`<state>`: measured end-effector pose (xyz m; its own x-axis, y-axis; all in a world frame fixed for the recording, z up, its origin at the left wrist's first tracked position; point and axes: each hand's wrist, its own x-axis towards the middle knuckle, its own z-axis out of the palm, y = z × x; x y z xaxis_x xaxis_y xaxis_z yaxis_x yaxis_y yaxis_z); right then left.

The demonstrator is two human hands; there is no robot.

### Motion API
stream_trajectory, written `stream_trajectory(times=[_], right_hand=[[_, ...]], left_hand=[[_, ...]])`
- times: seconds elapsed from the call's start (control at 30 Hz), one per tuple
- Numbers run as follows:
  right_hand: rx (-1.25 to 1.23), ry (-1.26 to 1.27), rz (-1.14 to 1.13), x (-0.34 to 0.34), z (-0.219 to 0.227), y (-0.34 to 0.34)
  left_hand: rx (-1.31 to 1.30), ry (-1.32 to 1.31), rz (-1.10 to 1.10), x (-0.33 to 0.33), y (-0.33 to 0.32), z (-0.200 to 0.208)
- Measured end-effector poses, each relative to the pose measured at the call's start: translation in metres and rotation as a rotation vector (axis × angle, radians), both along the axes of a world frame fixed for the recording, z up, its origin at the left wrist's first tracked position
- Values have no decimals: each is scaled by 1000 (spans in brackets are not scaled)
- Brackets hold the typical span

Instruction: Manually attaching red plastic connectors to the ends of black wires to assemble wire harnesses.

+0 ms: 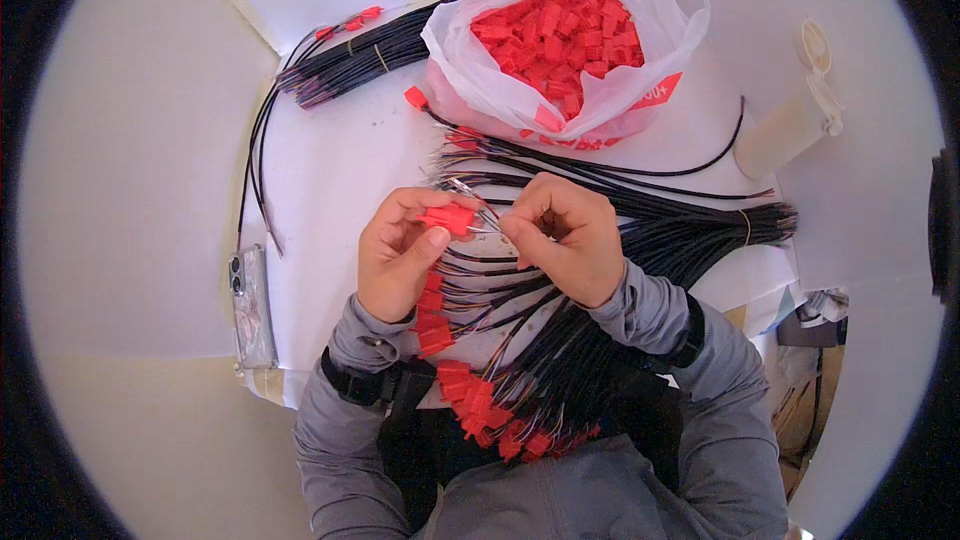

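Between the thumb and fingers of my left hand (400, 250) is a red plastic connector housing (447, 219), its open side facing right. Just beside it, my right hand (568, 236) pinches thin wires (487, 223) that reach toward the housing; whether their ends are inside it I cannot tell. Below my hands, black cables (560, 360) fan out across the table edge and my lap, with red connectors (474, 402) on their left ends. Behind my right hand lies a bundle of black cables (690, 220) with bare wire ends, tied near its right end.
A white plastic bag (470, 80) full of red connectors (565, 35) stands at the back. Another tied black cable bundle (350, 65) lies at the back left. A phone (252, 310) rests at the left edge, and a beige lidded container (790, 130) stands at the right.
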<state>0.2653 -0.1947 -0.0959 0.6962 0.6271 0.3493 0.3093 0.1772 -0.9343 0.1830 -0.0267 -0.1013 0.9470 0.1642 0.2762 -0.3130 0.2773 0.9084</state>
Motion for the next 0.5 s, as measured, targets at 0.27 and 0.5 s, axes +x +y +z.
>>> stream_trajectory(times=[0.27, 0.5], right_hand=[[76, 435, 33, 0, 6, 3], [100, 469, 23, 3, 5, 2]], left_hand=[[-14, 5, -13, -2, 3, 0], [24, -72, -7, -1, 1, 2]])
